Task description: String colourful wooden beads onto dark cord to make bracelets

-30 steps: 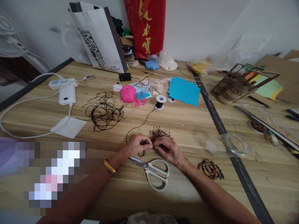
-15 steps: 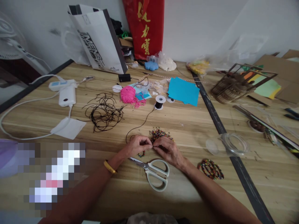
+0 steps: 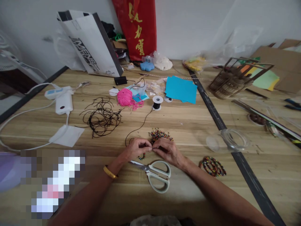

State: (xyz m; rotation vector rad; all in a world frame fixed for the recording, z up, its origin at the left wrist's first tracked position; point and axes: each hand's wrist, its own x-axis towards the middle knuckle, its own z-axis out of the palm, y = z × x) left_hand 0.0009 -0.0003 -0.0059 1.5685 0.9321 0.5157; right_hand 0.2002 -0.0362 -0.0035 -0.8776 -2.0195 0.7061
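Observation:
My left hand [image 3: 137,149] is closed in a pinch, its fingertips meeting those of my right hand [image 3: 168,152]. A thin black cord [image 3: 138,128] runs from a small spool [image 3: 157,103] and loops in to my left fingers. Below that hand hangs or lies a short row of strung coloured beads [image 3: 142,157]. The right thumb and fingers pinch something small and dark, too tiny to make out. Just behind the right hand is a pile of loose multicoloured beads [image 3: 159,135]. Scissors [image 3: 156,175] with pale handles lie in front of both hands, blades pointing left.
Finished-looking beaded loops [image 3: 213,166] lie to the right, near a clear plastic ring [image 3: 235,139]. Leftward are a tangle of black cord pieces [image 3: 102,116] and a white power bank [image 3: 64,103]. Pink yarn [image 3: 125,97], blue sheets [image 3: 181,89] and a woven basket [image 3: 225,83] stand farther back.
The view has shifted slightly. Both hands stay pinched together at nearly the same spot, with only a slight shift of the fingers.

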